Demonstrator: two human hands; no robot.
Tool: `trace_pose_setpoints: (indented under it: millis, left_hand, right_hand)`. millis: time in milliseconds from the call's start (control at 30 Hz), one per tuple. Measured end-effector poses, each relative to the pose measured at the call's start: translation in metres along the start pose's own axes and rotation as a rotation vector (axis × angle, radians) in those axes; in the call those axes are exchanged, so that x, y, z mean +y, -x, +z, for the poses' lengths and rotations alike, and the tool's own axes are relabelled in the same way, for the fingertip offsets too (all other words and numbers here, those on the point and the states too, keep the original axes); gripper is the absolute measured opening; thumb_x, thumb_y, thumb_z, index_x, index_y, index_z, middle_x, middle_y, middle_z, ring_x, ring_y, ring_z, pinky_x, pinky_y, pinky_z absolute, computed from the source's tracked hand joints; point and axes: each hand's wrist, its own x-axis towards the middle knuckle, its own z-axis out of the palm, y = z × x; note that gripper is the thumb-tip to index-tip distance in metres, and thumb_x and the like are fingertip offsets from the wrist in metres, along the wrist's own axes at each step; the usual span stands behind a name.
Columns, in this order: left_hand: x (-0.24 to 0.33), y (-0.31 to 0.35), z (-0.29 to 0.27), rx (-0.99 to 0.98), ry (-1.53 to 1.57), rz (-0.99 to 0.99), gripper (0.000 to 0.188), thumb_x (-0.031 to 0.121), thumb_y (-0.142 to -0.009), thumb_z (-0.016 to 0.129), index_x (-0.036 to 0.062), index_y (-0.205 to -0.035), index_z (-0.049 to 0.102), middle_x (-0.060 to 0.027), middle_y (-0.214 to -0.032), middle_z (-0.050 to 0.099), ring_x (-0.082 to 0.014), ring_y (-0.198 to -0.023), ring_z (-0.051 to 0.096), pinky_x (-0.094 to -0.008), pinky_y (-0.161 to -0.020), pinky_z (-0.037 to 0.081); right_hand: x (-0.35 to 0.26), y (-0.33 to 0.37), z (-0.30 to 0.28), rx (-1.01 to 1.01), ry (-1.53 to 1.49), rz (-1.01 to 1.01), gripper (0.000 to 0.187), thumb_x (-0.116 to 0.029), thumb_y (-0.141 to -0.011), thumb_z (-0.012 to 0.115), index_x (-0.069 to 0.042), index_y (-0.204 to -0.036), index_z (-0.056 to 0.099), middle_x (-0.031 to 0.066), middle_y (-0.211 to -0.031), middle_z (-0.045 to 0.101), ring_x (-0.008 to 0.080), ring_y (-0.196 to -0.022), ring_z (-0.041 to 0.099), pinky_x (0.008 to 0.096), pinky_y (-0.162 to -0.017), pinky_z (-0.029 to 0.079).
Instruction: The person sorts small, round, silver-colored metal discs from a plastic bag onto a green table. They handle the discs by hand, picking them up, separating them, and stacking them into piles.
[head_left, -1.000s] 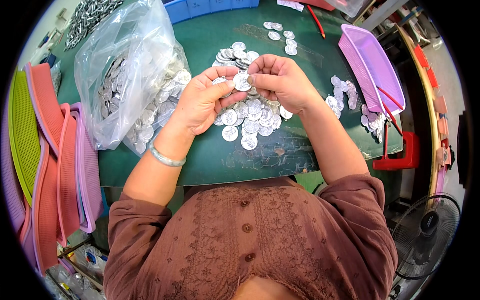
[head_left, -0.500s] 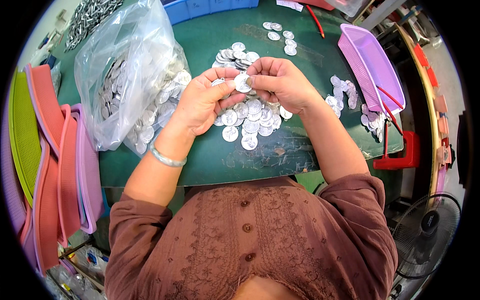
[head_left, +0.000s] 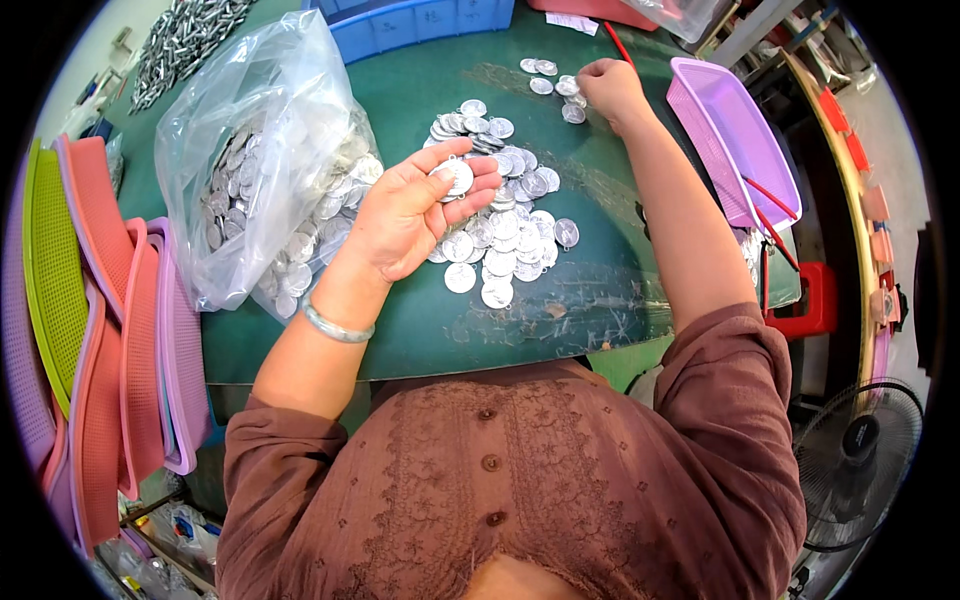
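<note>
My left hand (head_left: 425,210) is palm up over the pile, its thumb pressing a round silver medal (head_left: 457,178) with a small loop against the fingers. Beneath and beside it, a loose pile of silver medals (head_left: 503,237) covers the middle of the green table (head_left: 600,290). Farther off to the right, my right hand (head_left: 612,90) reaches down at a small group of medals (head_left: 573,114). Its fingers are drawn together, and whatever is between them is hidden. A clear plastic bag (head_left: 290,75) full of the same medals lies left of my left hand.
A purple plastic basket (head_left: 735,130) stands at the right, with red-handled pliers (head_left: 770,225) by its near end. At the back are a blue bin (head_left: 430,25) and a heap of metal pieces (head_left: 185,45). Stacked colored baskets (head_left: 95,330) line the left side; a fan (head_left: 860,460) stands lower right.
My right hand has left the medal held at my left hand and moved away to the far right group. My left hand keeps a medal and has turned more palm up.
</note>
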Motion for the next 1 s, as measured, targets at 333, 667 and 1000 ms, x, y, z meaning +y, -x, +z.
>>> trace_pose_setpoints:
  millis: [333,667,1000]
  left_hand:
    - [-0.004,0.0,-0.004,0.08,0.014,0.021,0.015,0.004,-0.085,0.048,-0.0011,-0.1,0.05,-0.014,-0.098,0.055,-0.0226,-0.091,0.057,-0.03,-0.081,0.05]
    - [-0.006,0.003,0.002,0.16,-0.04,0.071,0.016,0.001,-0.084,0.049,-0.0005,-0.1,0.052,-0.0099,-0.096,0.055,-0.0169,-0.088,0.056,-0.0291,-0.082,0.049]
    - [-0.008,0.002,0.001,0.121,-0.024,0.077,0.016,0.0,-0.083,0.05,-0.0008,-0.098,0.056,-0.0113,-0.096,0.057,-0.0181,-0.089,0.057,-0.0292,-0.082,0.05]
  right_hand:
    - [-0.081,0.125,0.004,-0.716,-0.523,-0.124,0.017,-0.018,-0.079,0.059,-0.003,-0.086,0.059,-0.0033,-0.065,0.052,0.0019,-0.053,0.04,0.0158,-0.046,0.032]
    - [-0.078,0.139,0.013,-0.667,-0.597,-0.121,0.015,-0.007,-0.074,0.063,0.001,-0.086,0.06,0.0004,-0.074,0.058,0.0039,-0.065,0.05,0.0166,-0.055,0.039]
    - [-0.071,0.143,0.018,-0.559,-0.587,-0.28,0.008,-0.004,-0.075,0.06,0.0,-0.081,0.059,-0.0026,-0.07,0.055,0.0019,-0.061,0.045,0.0164,-0.054,0.036]
